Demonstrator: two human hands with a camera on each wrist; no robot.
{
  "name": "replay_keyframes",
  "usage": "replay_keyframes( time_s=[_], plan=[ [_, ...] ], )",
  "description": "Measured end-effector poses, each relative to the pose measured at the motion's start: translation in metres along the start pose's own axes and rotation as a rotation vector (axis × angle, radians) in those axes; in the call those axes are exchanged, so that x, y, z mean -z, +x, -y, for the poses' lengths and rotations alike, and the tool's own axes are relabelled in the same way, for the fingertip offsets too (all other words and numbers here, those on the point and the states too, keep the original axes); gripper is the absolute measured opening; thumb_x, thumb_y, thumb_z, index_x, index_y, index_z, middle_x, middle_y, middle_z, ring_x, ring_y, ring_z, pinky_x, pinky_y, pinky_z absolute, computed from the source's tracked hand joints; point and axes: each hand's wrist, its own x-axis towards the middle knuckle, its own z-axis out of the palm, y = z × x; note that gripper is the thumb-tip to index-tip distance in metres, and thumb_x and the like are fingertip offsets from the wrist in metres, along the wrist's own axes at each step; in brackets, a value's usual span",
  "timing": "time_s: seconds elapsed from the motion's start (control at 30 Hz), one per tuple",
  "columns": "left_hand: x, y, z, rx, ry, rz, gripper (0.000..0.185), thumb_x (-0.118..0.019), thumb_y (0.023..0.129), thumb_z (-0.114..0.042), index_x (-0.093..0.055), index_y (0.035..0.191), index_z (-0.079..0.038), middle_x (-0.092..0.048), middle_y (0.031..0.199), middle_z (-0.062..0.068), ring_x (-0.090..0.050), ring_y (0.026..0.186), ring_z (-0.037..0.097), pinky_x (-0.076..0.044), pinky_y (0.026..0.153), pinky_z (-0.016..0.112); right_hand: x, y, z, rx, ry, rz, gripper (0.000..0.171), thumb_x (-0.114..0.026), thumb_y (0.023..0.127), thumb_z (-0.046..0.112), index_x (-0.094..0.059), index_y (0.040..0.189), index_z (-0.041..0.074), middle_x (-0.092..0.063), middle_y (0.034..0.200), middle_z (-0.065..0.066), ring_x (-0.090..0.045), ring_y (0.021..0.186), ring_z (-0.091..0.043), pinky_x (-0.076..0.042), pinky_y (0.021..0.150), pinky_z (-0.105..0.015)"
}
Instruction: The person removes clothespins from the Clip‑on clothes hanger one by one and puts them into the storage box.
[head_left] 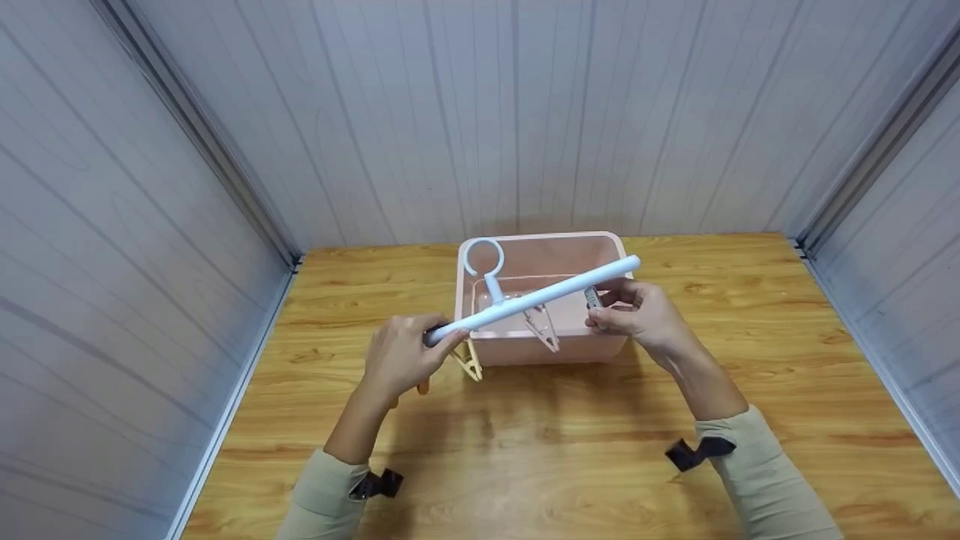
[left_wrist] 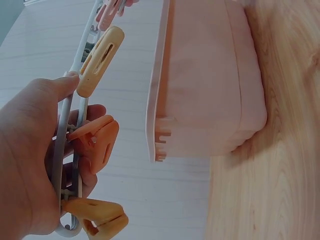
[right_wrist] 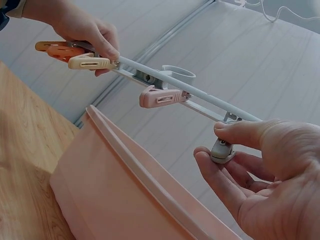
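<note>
A pale blue bar hanger [head_left: 536,298] with a ring hook [head_left: 483,256] hangs slanted over a pink plastic basin [head_left: 611,349]. My left hand [head_left: 401,354] grips its lower left end [left_wrist: 62,150], where orange and cream clothes pegs [left_wrist: 99,61] hang. A pink peg [right_wrist: 159,97] hangs near the bar's middle. My right hand [head_left: 637,315] pinches a small grey peg [right_wrist: 221,151] under the bar's right end, thumb above and fingers below.
The basin stands on a wooden table [head_left: 570,450] near the back wall. White panel walls [head_left: 150,225] close in on the left, right and back. Both forearms wear beige sleeves with black straps [head_left: 697,452].
</note>
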Motion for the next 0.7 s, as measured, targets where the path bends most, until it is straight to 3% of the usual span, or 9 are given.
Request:
replay_keyframes(
  time_s=[0.13, 0.33, 0.7],
  plan=[
    [-0.0008, -0.0010, 0.0002, 0.005, -0.006, 0.000, 0.032, -0.084, 0.099, -0.047, -0.087, 0.104, -0.016, -0.084, 0.085, 0.004, -0.070, 0.068, 0.019, -0.052, 0.059, 0.039, -0.0005, -0.0007, 0.0003, -0.015, 0.010, -0.002, 0.039, -0.076, 0.102, -0.004, -0.062, 0.138, -0.009, -0.071, 0.102, 0.000, -0.081, 0.090, -0.010, -0.069, 0.087, -0.027],
    [0.0007, 0.0009, 0.0026, 0.067, -0.037, 0.000, 0.033, -0.083, 0.100, -0.048, -0.087, 0.103, -0.015, -0.080, 0.080, 0.002, -0.069, 0.069, 0.019, -0.050, 0.060, 0.038, 0.0019, -0.0016, 0.0012, -0.009, 0.022, 0.001, 0.059, -0.075, 0.102, -0.008, -0.053, 0.156, -0.014, -0.069, 0.104, -0.002, -0.081, 0.091, -0.010, -0.069, 0.088, -0.029],
    [0.0029, -0.0012, 0.0097, 0.103, -0.044, 0.000, 0.033, -0.082, 0.101, -0.048, -0.083, 0.098, -0.015, -0.074, 0.075, 0.001, -0.063, 0.067, 0.015, -0.043, 0.059, 0.032, 0.0070, -0.0023, 0.0043, -0.003, 0.020, -0.003, 0.059, -0.074, 0.102, -0.008, -0.053, 0.157, -0.012, -0.070, 0.106, 0.000, -0.082, 0.093, -0.011, -0.070, 0.088, -0.030]
  ],
)
